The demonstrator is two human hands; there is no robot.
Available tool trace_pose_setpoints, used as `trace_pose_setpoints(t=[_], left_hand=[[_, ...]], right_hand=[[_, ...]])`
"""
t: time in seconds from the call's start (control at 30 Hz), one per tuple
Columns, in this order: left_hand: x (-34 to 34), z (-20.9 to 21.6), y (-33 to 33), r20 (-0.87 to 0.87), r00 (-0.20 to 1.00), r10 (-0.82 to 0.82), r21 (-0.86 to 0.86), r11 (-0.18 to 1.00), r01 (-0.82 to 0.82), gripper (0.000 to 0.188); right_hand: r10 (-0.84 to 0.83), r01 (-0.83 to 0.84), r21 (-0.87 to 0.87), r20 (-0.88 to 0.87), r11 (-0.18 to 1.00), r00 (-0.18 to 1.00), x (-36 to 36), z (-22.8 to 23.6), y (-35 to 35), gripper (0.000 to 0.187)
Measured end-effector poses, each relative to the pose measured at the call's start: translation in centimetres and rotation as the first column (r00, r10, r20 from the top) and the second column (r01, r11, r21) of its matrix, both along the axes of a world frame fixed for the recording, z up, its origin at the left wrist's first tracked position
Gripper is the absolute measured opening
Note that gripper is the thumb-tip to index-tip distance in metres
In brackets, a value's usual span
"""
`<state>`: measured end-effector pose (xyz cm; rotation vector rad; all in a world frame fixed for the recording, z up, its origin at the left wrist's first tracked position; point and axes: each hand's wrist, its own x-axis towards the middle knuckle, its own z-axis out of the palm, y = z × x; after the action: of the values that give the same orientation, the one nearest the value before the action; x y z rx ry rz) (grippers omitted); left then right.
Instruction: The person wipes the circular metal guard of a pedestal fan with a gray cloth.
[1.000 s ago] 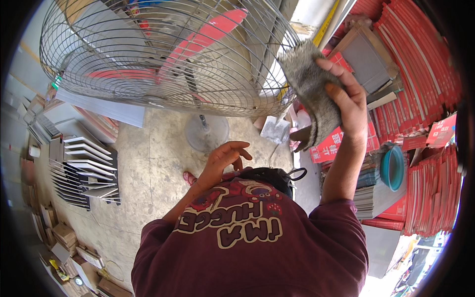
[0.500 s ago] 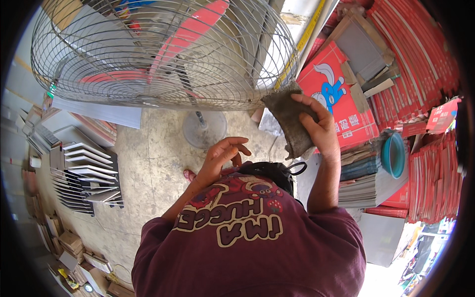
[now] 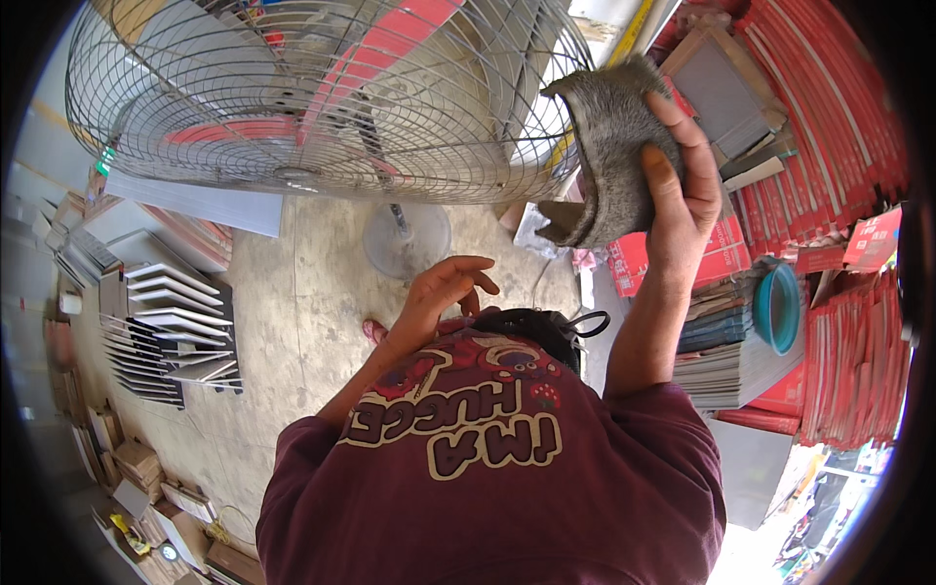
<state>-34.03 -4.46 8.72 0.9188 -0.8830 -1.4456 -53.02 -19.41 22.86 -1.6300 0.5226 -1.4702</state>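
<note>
You are gripping the grey rag (image 3: 609, 146) in your right hand (image 3: 678, 195), fingers clamped over its fold, just beside the fan's wire guard (image 3: 322, 97). Left hand (image 3: 439, 292) is hanging empty, fingers loosely curled. Keep wiping flat along the wires.

I count one big standing fan (image 3: 322, 97) in front of me, one grey cloth (image 3: 609, 146) in my right hand (image 3: 682, 185), one teal bowl (image 3: 777, 307) (sitting among the red stacks), and my two hands, left hand (image 3: 439, 297) empty.
</note>
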Motion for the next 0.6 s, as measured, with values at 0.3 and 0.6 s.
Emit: trace_pose_setpoints(t=[0.3,0.6], left_hand=[[0.2,0.3,0.2,-0.011,1.000,0.024,0.040,0.999,-0.023,0.038],[0.1,0.1,-0.2,-0.015,1.000,-0.006,0.041,0.999,0.007,0.039]], right_hand=[[0.050,0.085,0.288,-0.432,0.954,0.901,-2.3,-9.9,0.1,0.036],[0.120,0.064,0.361,-0.464,0.930,0.877,-2.8,-10.0,0.2,0.036]])
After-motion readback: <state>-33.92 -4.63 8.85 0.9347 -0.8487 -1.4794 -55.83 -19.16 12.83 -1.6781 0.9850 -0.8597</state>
